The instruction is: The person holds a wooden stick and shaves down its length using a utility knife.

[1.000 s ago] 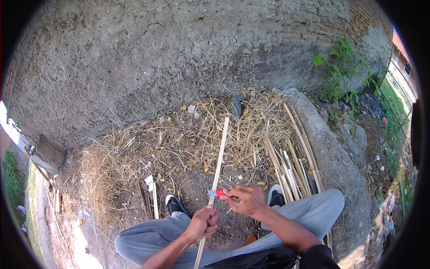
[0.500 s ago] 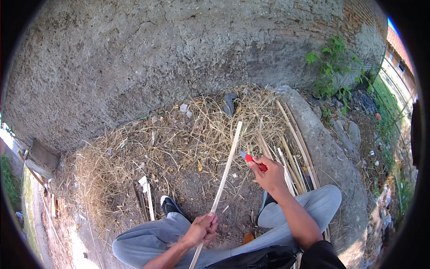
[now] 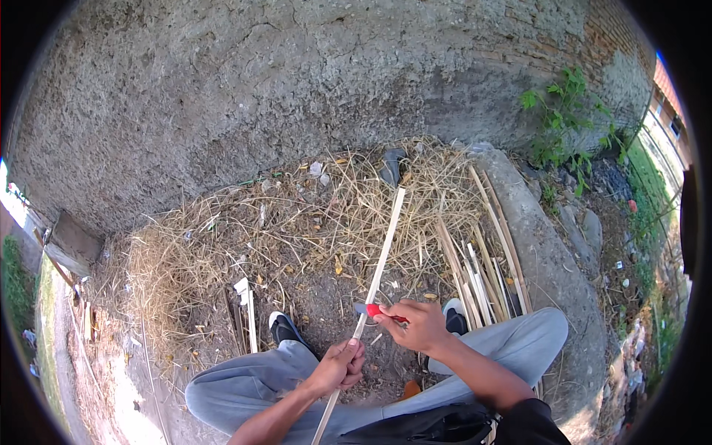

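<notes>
A long, pale, flat wooden strip (image 3: 383, 256) slants up and away from my lap, its far end over the straw. My left hand (image 3: 338, 368) is closed round the strip's lower part, above my legs. In my right hand (image 3: 415, 325) is a red-handled knife (image 3: 377, 311), gripped with the fingers wrapped round the handle. Its short blade lies across the strip, just above my left hand. Whether the edge bites into the wood I cannot tell.
Several wooden strips (image 3: 486, 285) lie in a bundle by my right knee, beside a concrete edge (image 3: 552, 252). Dry straw (image 3: 311, 222) covers the ground up to a rough wall (image 3: 297, 89). A few shorter pieces (image 3: 251, 319) lie left of my left shoe (image 3: 289, 331).
My right hand has moved left and toward me, bringing the knife blade from beside the strip onto it. The left hand keeps its hold low on the strip.
</notes>
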`<state>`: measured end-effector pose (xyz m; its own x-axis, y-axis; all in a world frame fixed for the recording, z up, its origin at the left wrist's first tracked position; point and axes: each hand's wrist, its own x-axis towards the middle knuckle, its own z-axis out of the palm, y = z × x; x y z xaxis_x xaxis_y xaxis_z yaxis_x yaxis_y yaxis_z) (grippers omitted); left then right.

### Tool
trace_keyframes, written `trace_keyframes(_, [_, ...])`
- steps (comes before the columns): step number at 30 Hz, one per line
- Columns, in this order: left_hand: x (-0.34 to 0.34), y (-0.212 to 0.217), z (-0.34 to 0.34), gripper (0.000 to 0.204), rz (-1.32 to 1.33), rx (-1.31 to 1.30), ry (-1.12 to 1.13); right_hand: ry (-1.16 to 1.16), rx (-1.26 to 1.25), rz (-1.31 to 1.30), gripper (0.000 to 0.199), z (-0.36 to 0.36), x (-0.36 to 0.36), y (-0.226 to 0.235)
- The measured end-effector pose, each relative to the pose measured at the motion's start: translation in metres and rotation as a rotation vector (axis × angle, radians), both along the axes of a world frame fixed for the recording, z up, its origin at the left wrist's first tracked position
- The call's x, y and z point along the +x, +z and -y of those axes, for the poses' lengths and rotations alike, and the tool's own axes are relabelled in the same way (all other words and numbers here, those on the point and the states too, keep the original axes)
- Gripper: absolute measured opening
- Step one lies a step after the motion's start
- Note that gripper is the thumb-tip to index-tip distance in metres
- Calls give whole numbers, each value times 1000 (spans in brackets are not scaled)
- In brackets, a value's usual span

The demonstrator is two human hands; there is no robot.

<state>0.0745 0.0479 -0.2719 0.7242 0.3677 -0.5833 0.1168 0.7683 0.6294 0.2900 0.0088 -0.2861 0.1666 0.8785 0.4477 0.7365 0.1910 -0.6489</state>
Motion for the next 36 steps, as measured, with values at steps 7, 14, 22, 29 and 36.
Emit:
trace_keyframes(7, [-1, -7, 22, 34, -55, 58, -124, -175, -6, 65, 22, -13, 54, 7])
trace_keyframes(14, [4, -11, 1, 34, -22, 154, -33, 7, 27, 115, 23, 5, 10, 8])
trace_keyframes(22, [-2, -10, 1, 34, 26, 125, 25, 78, 71, 98, 19, 3, -3, 3])
trace_keyframes(29, [2, 7, 3, 34, -29, 158, 16, 15, 127, 108, 17, 3, -7, 2])
trace_keyframes(36, [1, 6, 10, 35, -58, 210, 57, 36, 135, 16, 20, 1, -9, 0])
